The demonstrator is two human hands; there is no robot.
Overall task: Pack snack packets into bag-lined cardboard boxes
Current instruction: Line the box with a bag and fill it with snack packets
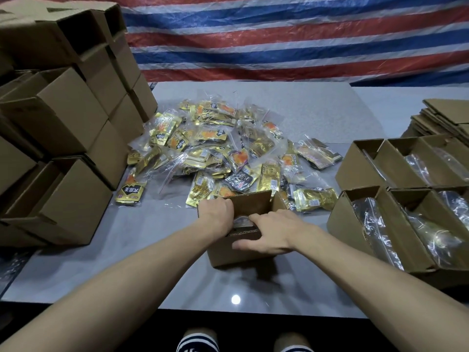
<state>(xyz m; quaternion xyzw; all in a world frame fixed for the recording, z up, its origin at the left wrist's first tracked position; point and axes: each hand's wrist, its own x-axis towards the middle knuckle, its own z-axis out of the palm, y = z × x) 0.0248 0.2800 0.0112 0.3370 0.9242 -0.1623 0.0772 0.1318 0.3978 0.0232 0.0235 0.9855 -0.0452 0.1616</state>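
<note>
Forearms reach out from the bottom edge, both to the small cardboard box (241,255) standing on the grey table (330,110) straight ahead of me. Below the table edge: striped slippers (198,339).

Left hand (218,212): knuckles up, fingers curled down over the box's left rim. The tips are hidden inside, so I cannot tell whether they hold anything.

Right hand (269,235): fingers fairly straight and spread, pressing on the near flap, thumb against the front wall, nothing held. A bit of clear plastic shows in the opening between my hands. The far flap stands upright.

Snack packets (228,148): loose gold heap on the table just behind the box, nearest ones touching its far side.

Right of me: open boxes with clear bags (380,224), in rows; flat cardboard (444,115) stacked behind them.

Left: stacked boxes (63,123). Behind the table: striped tarp (279,34).
</note>
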